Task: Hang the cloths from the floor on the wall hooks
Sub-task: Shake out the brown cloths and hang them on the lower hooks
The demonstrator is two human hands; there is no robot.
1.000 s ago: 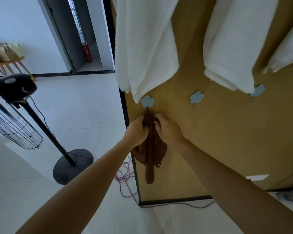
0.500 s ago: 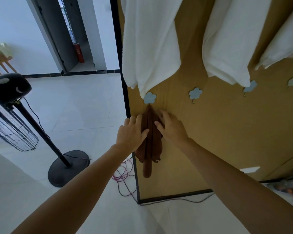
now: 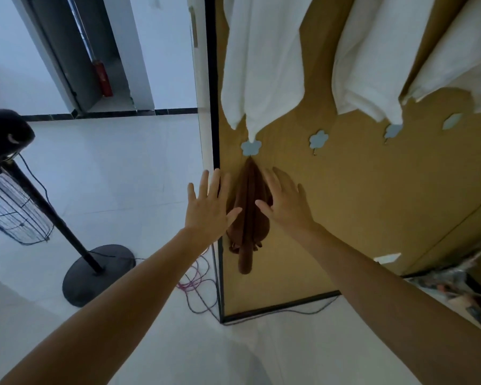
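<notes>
A brown cloth (image 3: 249, 218) hangs in a bunched drape from a pale blue flower-shaped hook (image 3: 251, 147) on the wooden wall panel (image 3: 358, 204). My left hand (image 3: 209, 207) is spread open just left of the cloth, fingers apart, holding nothing. My right hand (image 3: 285, 202) is spread open just right of it, also empty. Three more blue hooks sit to the right: one bare (image 3: 318, 140), one (image 3: 393, 131) partly under a white towel, one (image 3: 452, 120) further right.
White towels (image 3: 261, 65) (image 3: 372, 56) (image 3: 456, 59) hang from an upper row. A black pedestal fan (image 3: 95, 273) stands on the white tiled floor at left, with purple and dark cables (image 3: 197, 282) by the panel's corner. Patterned fabric (image 3: 456, 284) lies at lower right.
Both hands have let go of the brown cloth, opened their fingers and drawn apart. The cloth now hangs on its own from the hook.
</notes>
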